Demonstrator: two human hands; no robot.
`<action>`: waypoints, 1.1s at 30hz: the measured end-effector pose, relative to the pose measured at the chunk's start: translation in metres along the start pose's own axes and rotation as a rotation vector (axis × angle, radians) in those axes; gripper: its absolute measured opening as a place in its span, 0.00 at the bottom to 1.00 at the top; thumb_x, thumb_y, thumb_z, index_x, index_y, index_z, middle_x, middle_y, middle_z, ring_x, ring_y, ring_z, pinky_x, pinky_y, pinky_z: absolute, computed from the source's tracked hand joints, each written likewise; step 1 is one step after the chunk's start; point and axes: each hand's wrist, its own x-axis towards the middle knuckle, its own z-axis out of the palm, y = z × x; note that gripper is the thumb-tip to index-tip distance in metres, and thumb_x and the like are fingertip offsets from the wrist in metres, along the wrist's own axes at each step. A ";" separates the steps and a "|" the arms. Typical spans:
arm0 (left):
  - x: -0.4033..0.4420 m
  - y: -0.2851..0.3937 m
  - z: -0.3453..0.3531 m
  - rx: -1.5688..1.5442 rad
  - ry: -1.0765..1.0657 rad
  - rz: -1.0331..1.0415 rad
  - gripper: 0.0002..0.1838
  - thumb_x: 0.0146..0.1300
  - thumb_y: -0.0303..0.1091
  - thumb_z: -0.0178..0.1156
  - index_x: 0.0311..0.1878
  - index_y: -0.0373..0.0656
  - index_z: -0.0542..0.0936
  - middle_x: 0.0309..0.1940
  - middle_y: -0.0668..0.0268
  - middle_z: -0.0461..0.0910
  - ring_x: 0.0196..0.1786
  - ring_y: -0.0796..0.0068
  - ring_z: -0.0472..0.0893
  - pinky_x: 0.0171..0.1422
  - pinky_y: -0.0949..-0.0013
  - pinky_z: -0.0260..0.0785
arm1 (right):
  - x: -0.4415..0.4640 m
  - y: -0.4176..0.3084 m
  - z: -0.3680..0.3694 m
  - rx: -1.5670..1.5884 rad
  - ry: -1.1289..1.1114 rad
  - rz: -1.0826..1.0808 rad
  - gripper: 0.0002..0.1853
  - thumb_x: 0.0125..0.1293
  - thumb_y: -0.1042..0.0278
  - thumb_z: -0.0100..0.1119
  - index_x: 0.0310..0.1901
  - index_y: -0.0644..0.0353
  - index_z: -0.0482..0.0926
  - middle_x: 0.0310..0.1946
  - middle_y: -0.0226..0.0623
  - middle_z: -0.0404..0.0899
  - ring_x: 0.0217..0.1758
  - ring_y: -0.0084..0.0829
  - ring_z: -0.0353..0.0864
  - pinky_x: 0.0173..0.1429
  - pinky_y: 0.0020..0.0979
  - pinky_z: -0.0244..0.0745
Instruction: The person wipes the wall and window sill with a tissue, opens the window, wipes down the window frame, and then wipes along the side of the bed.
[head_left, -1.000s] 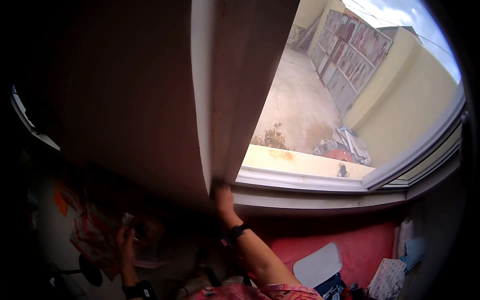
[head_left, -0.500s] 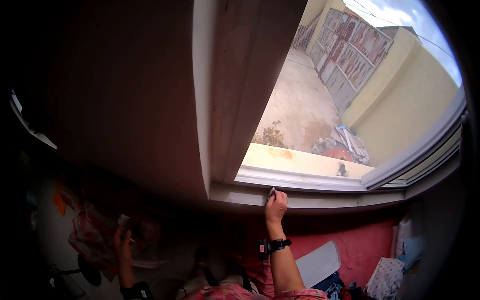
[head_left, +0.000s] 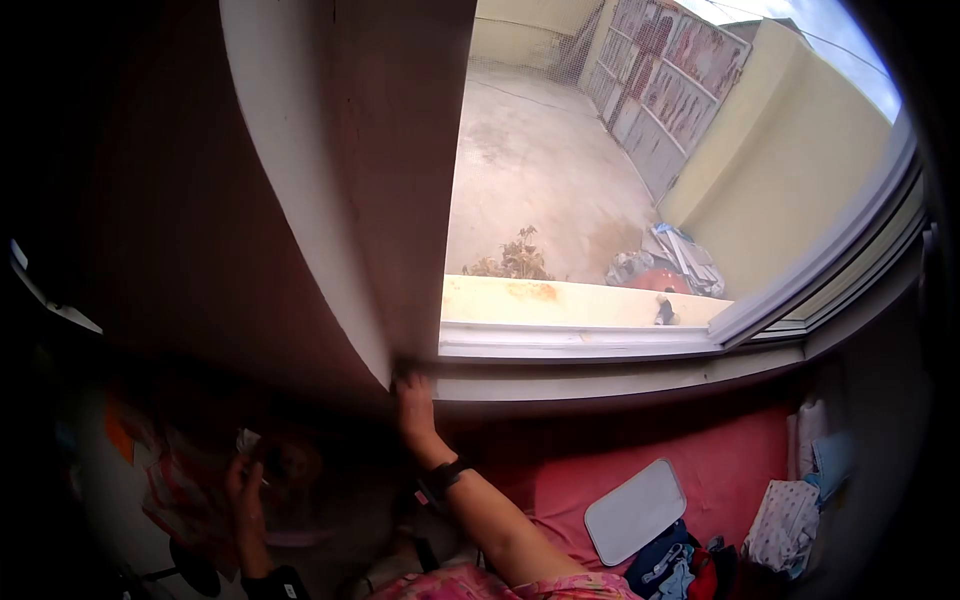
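My right hand (head_left: pixel 416 405), with a black band on the wrist, reaches to the left end of the window sill (head_left: pixel 560 378), where it meets the side wall. Its fingers are closed and press into that shaded corner. A small wad, pale a moment ago, is at the fingertips; now it looks dark and its kind is unclear. Lower left, in shadow, my left hand (head_left: pixel 245 490) is raised with its fingers closed around a small white object (head_left: pixel 248 440), too dim to name. It stays away from the sill.
Beyond the sill, the sliding window frame (head_left: pixel 580 342) borders a concrete yard with a metal gate (head_left: pixel 665 85). Below lies a red-covered surface (head_left: pixel 560 480) bearing a white tray-like panel (head_left: pixel 636 512), dark clothes (head_left: pixel 665 565) and a dotted cloth (head_left: pixel 783 528). A wall (head_left: pixel 290 200) rises at left.
My right hand has slid left along the sill into the corner. The view has shifted, showing more of the yard. My left hand has stayed about where it was, still holding the white object.
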 end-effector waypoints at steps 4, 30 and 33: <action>0.002 0.013 0.016 -0.016 -0.082 -0.028 0.19 0.62 0.32 0.59 0.54 0.38 0.71 0.49 0.64 0.72 0.52 0.75 0.70 0.58 0.71 0.61 | -0.023 0.002 -0.024 0.321 -0.067 -0.002 0.05 0.56 0.75 0.54 0.33 0.59 0.79 0.35 0.43 0.76 0.42 0.45 0.75 0.47 0.39 0.73; -0.013 0.046 0.166 0.099 -0.564 0.123 0.02 0.58 0.26 0.55 0.34 0.40 0.73 0.33 0.73 0.67 0.37 0.84 0.67 0.41 0.80 0.58 | -0.035 0.077 -0.100 -0.110 0.289 -0.021 0.12 0.53 0.78 0.52 0.41 0.64 0.77 0.35 0.39 0.74 0.40 0.39 0.72 0.47 0.36 0.71; -0.010 0.043 0.183 0.111 -0.589 0.094 0.02 0.58 0.27 0.54 0.34 0.40 0.73 0.32 0.72 0.67 0.36 0.85 0.67 0.39 0.81 0.57 | -0.039 0.111 -0.129 -0.159 0.364 -0.004 0.10 0.54 0.77 0.53 0.39 0.61 0.78 0.33 0.39 0.74 0.39 0.39 0.72 0.45 0.36 0.70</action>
